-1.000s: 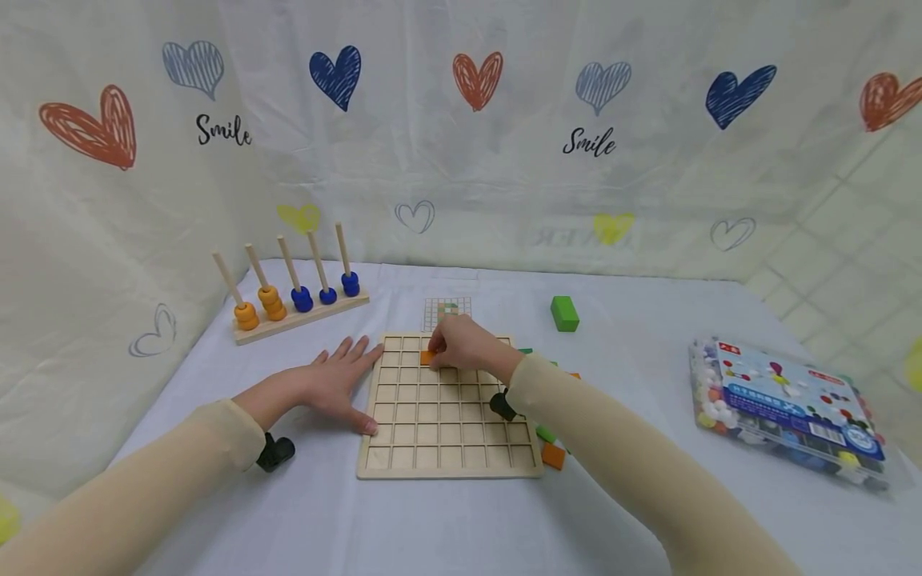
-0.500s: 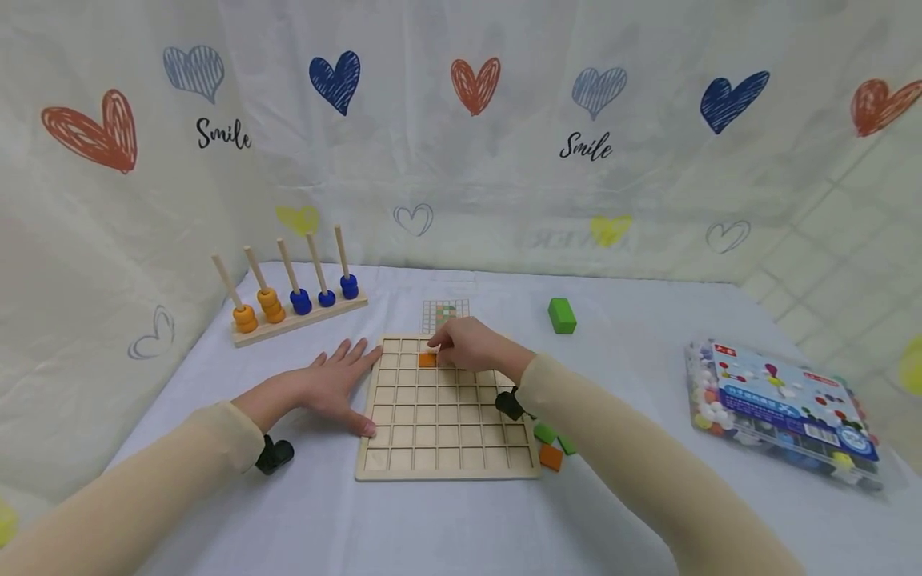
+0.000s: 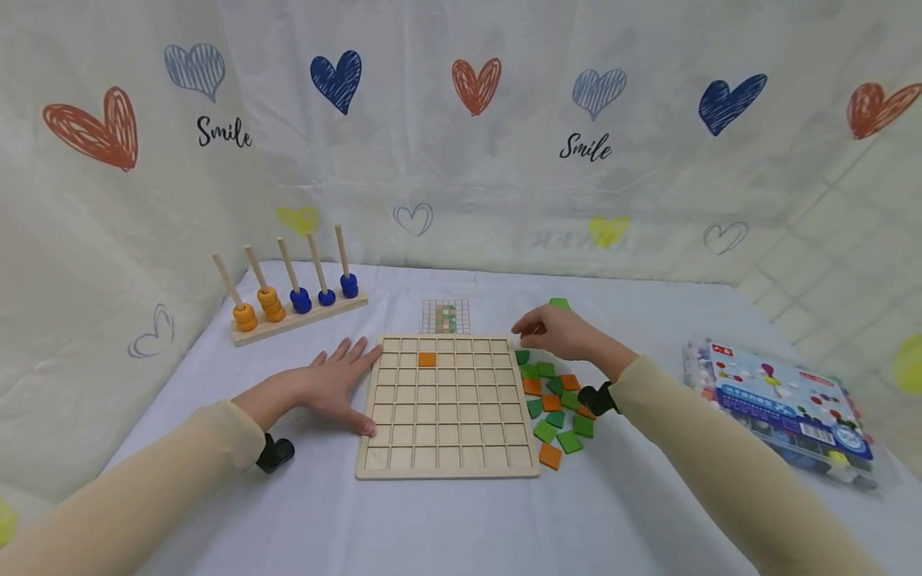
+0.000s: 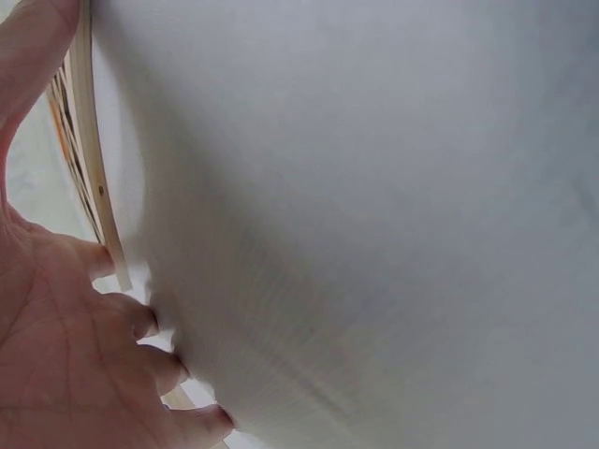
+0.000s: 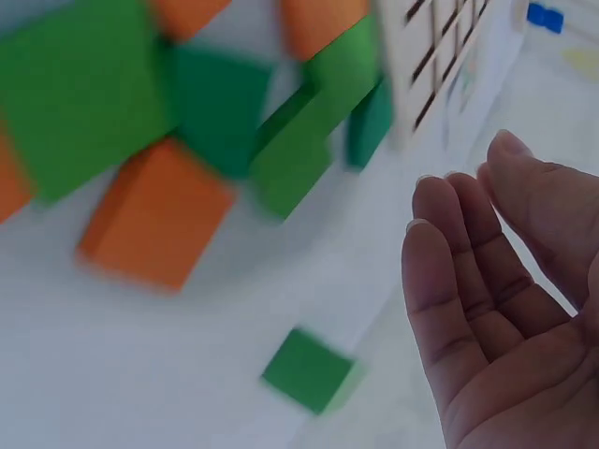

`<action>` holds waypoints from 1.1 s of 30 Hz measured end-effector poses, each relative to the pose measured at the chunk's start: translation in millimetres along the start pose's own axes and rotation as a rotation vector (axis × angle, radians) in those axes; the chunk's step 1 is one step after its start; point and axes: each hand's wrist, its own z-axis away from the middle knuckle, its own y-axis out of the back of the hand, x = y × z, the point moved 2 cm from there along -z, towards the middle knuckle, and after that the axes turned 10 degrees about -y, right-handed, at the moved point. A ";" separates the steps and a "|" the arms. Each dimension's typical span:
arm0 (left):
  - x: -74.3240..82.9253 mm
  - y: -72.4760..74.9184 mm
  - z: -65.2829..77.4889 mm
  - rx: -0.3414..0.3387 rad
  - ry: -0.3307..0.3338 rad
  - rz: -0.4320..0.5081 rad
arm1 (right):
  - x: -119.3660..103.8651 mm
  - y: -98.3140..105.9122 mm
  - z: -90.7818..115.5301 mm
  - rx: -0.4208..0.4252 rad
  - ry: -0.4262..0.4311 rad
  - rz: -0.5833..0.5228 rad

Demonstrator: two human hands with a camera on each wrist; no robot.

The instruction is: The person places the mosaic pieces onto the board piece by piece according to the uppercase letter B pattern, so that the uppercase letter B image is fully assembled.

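Note:
A wooden grid board [image 3: 448, 414] lies flat on the white cloth, with one orange square tile [image 3: 427, 359] in a cell of its second row from the back. My left hand [image 3: 333, 387] is spread on the cloth at the board's left side, thumb and index fingertip touching its edge. Off the board's back right corner, my right hand [image 3: 562, 332] hovers with fingers loosely bent and nothing in them, as the right wrist view confirms. Below it lies a scatter of loose tiles, among them a green square [image 3: 570, 442] and an orange square [image 3: 551, 456].
Behind the board lies a printed grid card [image 3: 446, 317] with a coloured pattern. A bead stacker [image 3: 302, 318] with wooden pegs stands back left. A green block [image 3: 559, 303] shows partly behind my right hand. A clear plastic case [image 3: 781, 412] of small parts is at the right.
My right hand has let go of the orange tile, leaving it in its cell, and has moved right to above the loose tiles. The left hand has stayed in place.

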 end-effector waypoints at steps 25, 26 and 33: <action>4.1 1.8 1.9 -0.013 0.002 -0.002 | 52.5 -11.1 5.3 -0.025 -0.142 0.021; 3.7 1.7 1.6 -0.015 0.005 -0.005 | 52.7 -11.2 4.9 -0.025 -0.150 0.023; 3.0 1.2 0.2 -0.019 0.009 -0.003 | 53.9 -10.2 5.4 -0.037 -0.139 0.033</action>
